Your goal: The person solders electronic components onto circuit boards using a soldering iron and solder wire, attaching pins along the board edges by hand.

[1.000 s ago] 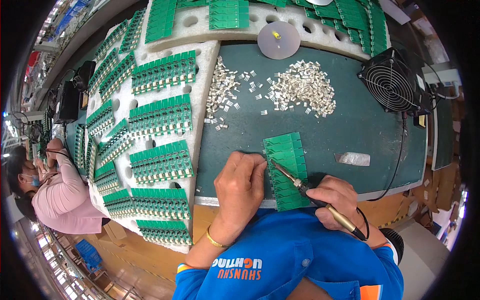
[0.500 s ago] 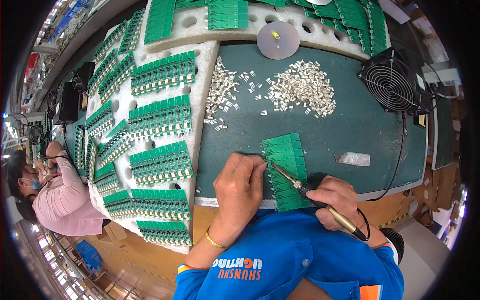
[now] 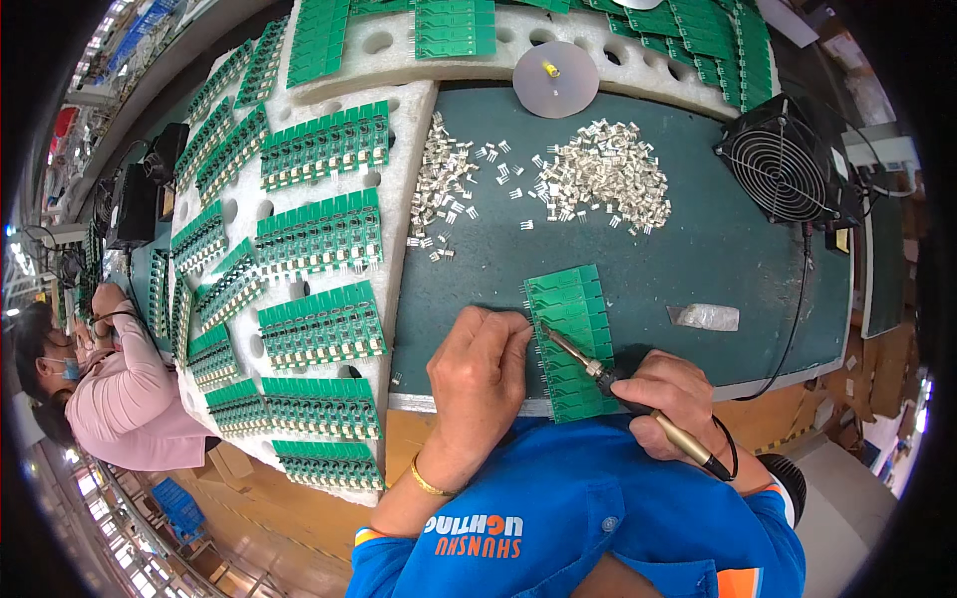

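A green circuit board panel [image 3: 570, 294] lies face down on the dark green bench in front of me, with small pins along its left edge. My right hand [image 3: 670, 394] grips a soldering iron [image 3: 578, 354] like a pen, its tip on or just over the upper left part of the panel. Beside that tip, my left hand [image 3: 477, 374] is closed in a pinch at the panel's left edge. Whatever is between those fingertips is too small or hidden to make out.
White connectors lie in a large pile [image 3: 608, 179] and a smaller pile [image 3: 439, 184]. Populated boards [image 3: 324, 229] stand on a white foam slab [image 3: 411, 130] at left. A round disc [image 3: 553, 95], black fan [image 3: 783, 164] and clear packet [image 3: 706, 317] surround the workspace. A pink-sleeved person [image 3: 125, 399] sits far left.
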